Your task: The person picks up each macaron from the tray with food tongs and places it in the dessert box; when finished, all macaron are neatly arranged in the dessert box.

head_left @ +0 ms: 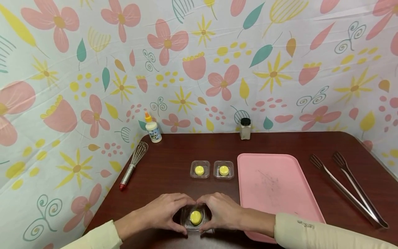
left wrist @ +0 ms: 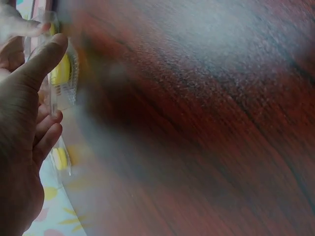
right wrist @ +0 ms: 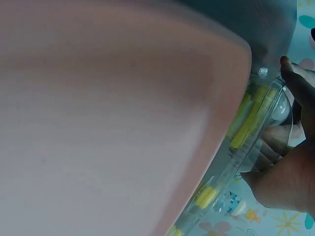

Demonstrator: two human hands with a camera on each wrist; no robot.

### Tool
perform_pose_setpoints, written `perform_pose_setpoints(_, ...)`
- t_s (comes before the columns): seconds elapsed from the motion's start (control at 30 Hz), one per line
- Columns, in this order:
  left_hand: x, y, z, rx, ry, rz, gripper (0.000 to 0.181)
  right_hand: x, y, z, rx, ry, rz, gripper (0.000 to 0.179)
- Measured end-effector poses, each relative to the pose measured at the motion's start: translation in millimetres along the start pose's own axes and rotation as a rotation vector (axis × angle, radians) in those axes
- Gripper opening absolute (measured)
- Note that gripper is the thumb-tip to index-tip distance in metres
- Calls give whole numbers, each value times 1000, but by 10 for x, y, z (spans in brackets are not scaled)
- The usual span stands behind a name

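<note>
A small clear plastic box (head_left: pixel 193 227) stands near the table's front edge with a round yellow macaron (head_left: pixel 196 218) in it. My left hand (head_left: pixel 166 211) grips the box's left side, thumb in front and fingers behind. On the opposite side, my right hand (head_left: pixel 222 211) holds it the same way, and the fingertips meet at the back. Whether a lid is on is hard to tell. Beyond the hands, a left clear box (head_left: pixel 200 176) and a right clear box (head_left: pixel 224 176) sit side by side, each with a yellow macaron inside.
A pink tray (head_left: pixel 270 183) lies to the right, under my right forearm. Metal tongs (head_left: pixel 351 190) rest at the far right. A whisk (head_left: pixel 133 166) lies along the left edge. A glue bottle (head_left: pixel 153 129) and a black-capped jar (head_left: pixel 245 129) stand at the back.
</note>
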State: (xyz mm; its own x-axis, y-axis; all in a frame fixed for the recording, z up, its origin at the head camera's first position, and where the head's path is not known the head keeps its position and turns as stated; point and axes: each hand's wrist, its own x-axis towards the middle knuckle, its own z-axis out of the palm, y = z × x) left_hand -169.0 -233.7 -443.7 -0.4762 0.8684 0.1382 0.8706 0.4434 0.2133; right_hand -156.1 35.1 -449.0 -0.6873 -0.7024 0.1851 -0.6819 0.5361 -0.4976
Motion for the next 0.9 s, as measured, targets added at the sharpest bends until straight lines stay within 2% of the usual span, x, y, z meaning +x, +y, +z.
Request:
perform_pose_setpoints(0.23, 14, -18, -18, 13, -36, -27, 79, 8, 8, 48, -10, 42, 15, 72)
perform_pose_setpoints(0.47, 34, -35, -44, -12, -80, -58, 78, 15, 11, 58, -13, 59, 14, 75)
perform_pose_setpoints(0.77, 57, -24, -65, -4, -93, -72, 83, -10, 21, -99, -11, -21, 36, 99)
perform_pose_setpoints(0.9, 61, -39, -102, 6, -94, -82, 91, -58, 30, -218, -18, -24, 45, 100)
